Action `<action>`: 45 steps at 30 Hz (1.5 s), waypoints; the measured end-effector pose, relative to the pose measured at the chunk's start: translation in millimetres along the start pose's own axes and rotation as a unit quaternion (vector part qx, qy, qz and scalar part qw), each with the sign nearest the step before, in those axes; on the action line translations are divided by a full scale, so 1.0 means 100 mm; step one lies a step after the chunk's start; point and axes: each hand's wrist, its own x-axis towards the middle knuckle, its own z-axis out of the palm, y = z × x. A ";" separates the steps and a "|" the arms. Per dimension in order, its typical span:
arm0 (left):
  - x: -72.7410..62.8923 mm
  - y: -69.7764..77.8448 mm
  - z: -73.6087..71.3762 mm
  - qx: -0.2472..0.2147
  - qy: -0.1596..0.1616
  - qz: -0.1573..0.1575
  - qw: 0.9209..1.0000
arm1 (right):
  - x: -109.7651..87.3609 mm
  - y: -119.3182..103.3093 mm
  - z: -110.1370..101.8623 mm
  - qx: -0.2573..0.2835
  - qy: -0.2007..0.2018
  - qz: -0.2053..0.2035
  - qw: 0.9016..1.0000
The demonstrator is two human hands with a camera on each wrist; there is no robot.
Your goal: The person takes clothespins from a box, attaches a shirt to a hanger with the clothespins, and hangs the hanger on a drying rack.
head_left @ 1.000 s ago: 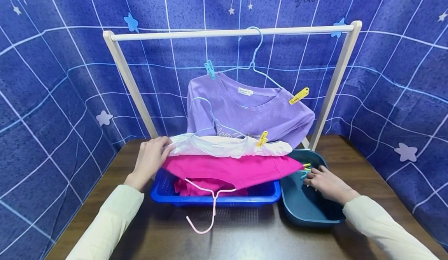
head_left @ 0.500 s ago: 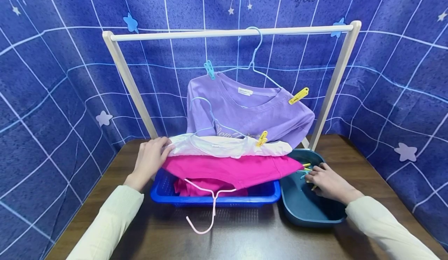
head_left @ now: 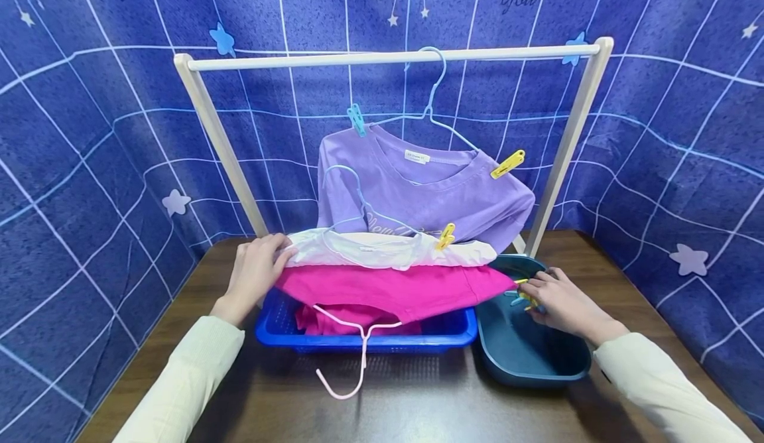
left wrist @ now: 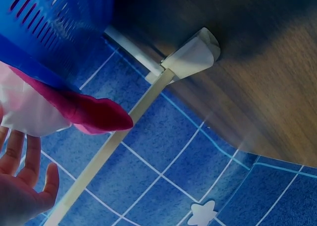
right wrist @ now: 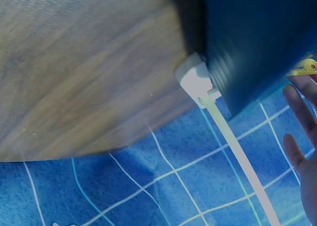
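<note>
In the head view my left hand (head_left: 256, 267) holds the left shoulder of a white T-shirt (head_left: 382, 249), thumb in front. In the left wrist view several outstretched fingers touch its edge. A light-blue hanger (head_left: 361, 194) is in its neck, and a yellow clothespin (head_left: 445, 237) sits on its right shoulder. My right hand (head_left: 558, 300), over the dark teal bin (head_left: 525, 357), pinches a yellow clothespin (right wrist: 309, 65); thumb contact is hidden. Further clothespins (head_left: 512, 295) lie beside its fingertips.
A magenta garment (head_left: 382, 287) with a pink hanger (head_left: 363, 343) lies over the blue basket (head_left: 367, 340). Behind, a purple T-shirt (head_left: 412, 191) with two clothespins hangs from the white rack (head_left: 268, 62). Everything stands on a wooden table (head_left: 418, 403) before a blue patterned cloth.
My right hand has shifted slightly back and right in the bin, and a yellow clothespin now shows at its fingertips. The left hand stays on the white T-shirt.
</note>
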 end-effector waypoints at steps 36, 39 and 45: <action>-0.01 -0.01 0.01 -0.006 -0.011 -0.014 1.000 | 0.57 -0.43 -0.65 0.029 0.112 -0.055 0.992; -0.01 -0.01 0.01 -0.006 -0.010 -0.011 1.000 | 0.64 -0.50 -0.67 0.032 0.125 -0.067 0.989; -0.01 -0.01 0.01 -0.004 -0.005 -0.006 1.000 | 0.81 -0.66 -0.71 0.043 0.130 -0.080 0.987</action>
